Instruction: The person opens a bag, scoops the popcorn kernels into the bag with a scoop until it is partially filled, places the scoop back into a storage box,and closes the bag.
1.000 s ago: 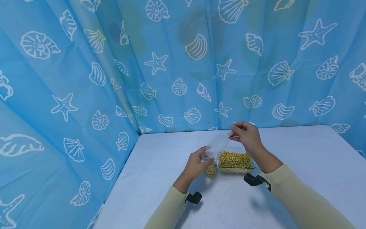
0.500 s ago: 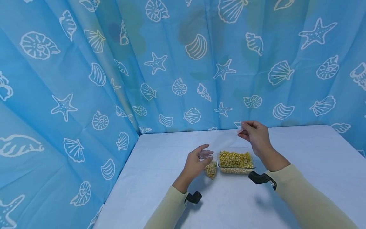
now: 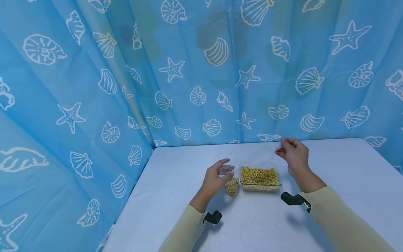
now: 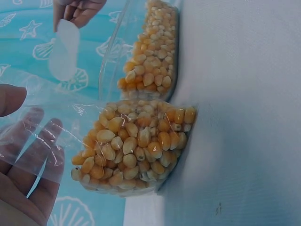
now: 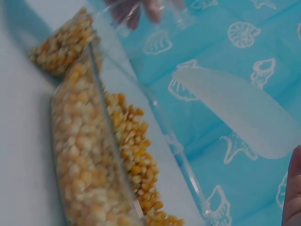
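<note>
A clear plastic bag [image 4: 70,127] with corn kernels [image 4: 131,150] in its bottom stands on the table. My left hand [image 3: 214,182] holds the bag's mouth spread, its thumb and fingers curved round it. Just right of the bag sits a rectangular glass container [image 3: 261,184] filled with more corn kernels [image 3: 259,175]. Up and to the right of that container, my right hand [image 3: 296,155] grips a translucent white plastic scoop [image 5: 244,113] by its end. No kernels show in the scoop, which looks faint against the background in the head view.
A white cloth covers the table [image 3: 176,196]. Behind and on the left hangs a blue curtain [image 3: 195,70] with white shells and starfish, reaching the table's back edge. Black wrist cameras [image 3: 214,217] sit below both hands.
My right hand has drawn away to the right with the scoop, from over the bag's mouth to beyond the container's right side. My left hand stays with the bag.
</note>
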Available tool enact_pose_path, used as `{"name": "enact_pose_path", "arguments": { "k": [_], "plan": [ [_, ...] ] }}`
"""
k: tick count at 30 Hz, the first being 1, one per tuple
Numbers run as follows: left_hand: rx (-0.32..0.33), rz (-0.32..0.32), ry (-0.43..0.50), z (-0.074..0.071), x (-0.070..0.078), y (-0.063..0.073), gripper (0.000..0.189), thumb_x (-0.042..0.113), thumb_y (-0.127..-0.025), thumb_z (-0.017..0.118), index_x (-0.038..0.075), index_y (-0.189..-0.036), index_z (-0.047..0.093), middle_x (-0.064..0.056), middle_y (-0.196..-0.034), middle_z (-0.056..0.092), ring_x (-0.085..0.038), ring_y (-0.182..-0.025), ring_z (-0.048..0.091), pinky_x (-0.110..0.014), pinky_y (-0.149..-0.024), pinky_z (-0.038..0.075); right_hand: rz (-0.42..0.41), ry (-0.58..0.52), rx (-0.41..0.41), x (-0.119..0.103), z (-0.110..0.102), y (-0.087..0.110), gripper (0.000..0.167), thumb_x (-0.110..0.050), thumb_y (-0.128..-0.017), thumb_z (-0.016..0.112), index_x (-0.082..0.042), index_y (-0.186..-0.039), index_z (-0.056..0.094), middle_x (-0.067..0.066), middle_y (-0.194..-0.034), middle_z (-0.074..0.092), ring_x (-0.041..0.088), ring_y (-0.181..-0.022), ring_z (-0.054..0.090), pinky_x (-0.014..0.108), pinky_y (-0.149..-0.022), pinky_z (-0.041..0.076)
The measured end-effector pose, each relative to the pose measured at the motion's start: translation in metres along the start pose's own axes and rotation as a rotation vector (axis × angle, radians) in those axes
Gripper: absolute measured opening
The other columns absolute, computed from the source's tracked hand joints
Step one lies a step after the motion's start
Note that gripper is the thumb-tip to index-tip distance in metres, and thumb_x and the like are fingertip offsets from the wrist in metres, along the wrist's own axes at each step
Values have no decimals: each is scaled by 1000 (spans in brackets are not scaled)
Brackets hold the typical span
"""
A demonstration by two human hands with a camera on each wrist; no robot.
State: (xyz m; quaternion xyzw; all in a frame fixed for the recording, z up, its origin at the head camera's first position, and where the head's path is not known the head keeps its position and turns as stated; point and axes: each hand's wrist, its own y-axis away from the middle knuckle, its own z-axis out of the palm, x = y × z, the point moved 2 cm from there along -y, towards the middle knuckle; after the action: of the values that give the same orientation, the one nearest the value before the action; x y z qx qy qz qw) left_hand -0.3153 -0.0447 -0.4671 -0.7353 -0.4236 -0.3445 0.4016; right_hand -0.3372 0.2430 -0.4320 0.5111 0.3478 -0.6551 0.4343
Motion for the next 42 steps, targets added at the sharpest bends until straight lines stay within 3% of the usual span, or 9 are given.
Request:
{"name": "enact_pose_path", "arguments": {
  "k": [8, 15, 24, 33, 39, 42],
  "plan": [
    [-5, -7, -34, -1, 2, 0, 49, 23, -93, 67, 23, -140, 52, 15, -112, 67, -4, -101, 63, -40, -94, 48, -77, 193, -1, 8, 3, -1, 31, -28, -100, 55, -4, -120, 59, 12, -105, 57, 12, -81, 64, 22, -70, 55],
    [-4, -8, -60, -1, 2, 0, 48, 21, -93, 67, 23, -139, 52, 15, -112, 67, -3, -101, 63, -42, -95, 47, -136, 277, -42, 19, 7, -2, 39, -34, -99, 55, -2, -121, 58, 16, -110, 56, 13, -85, 64, 22, -72, 54],
    [-8, -9, -58, -1, 3, 0, 48, 22, -93, 66, 23, -139, 52, 16, -112, 67, -3, -102, 62, -42, -95, 46, -79, 276, -59, 29, 7, -4, 41, -33, -100, 54, -1, -125, 56, 18, -112, 56, 13, -87, 64, 23, -74, 54],
    [-2, -13, -60, -1, 2, 1, 48, 19, -93, 66, 22, -139, 53, 14, -112, 67, -4, -101, 63, -42, -94, 47, 54, 200, -108, 44, -1, -7, 32, -26, -100, 56, -2, -120, 57, 14, -106, 56, 12, -83, 64, 33, -80, 55],
    [-3, -18, -59, 0, 1, 1, 48, 20, -93, 66, 23, -139, 52, 15, -113, 67, -4, -101, 63, -44, -95, 47, 26, 244, -198, 44, -3, -6, 45, -30, -101, 54, 5, -130, 50, 18, -107, 55, 13, -83, 63, 31, -80, 54],
    [-3, -14, -63, 0, 1, 0, 48, 22, -94, 66, 23, -139, 52, 15, -113, 67, -4, -102, 63, -44, -95, 47, 12, 287, -233, 44, 0, -5, 45, -30, -101, 54, 5, -129, 51, 21, -108, 54, 14, -82, 63, 30, -77, 55]
  ]
}}
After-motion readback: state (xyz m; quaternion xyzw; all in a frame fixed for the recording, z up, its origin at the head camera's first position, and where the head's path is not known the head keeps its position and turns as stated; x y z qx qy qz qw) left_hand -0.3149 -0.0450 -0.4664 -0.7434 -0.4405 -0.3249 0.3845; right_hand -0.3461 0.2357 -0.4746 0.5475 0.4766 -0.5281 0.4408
